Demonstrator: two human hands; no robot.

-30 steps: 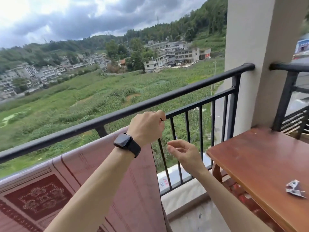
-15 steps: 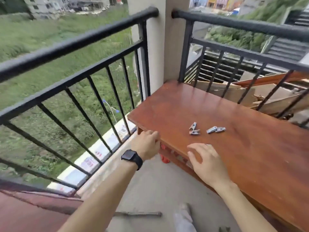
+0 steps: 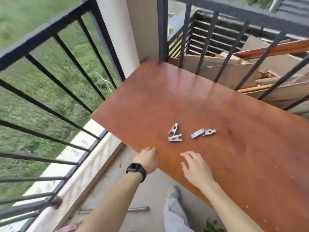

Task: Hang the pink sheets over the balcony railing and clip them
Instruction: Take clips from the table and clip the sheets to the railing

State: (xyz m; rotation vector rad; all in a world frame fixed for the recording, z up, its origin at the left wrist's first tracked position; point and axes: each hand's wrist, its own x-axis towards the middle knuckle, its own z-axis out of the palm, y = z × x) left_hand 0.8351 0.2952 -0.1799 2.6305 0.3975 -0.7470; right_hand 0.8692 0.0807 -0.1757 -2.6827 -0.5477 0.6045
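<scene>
Several small grey clips lie on the reddish-brown wooden table, in two pairs: one pair and another pair to its right. My left hand, with a black watch on the wrist, rests loosely curled at the table's near-left edge. My right hand hovers open over the tabletop, fingers spread, a short way below the clips and touching none of them. The black balcony railing runs along the left. No pink sheet shows clearly in this view.
A cream pillar stands at the corner behind the table. A second black railing runs behind the table, with cardboard and wood scraps beyond it. A white bag and a thin metal rod lie on the concrete floor.
My view turned from the pink sheet on the railing down to the table. Both hands left the rail and moved to the table's near edge, closer to the clips.
</scene>
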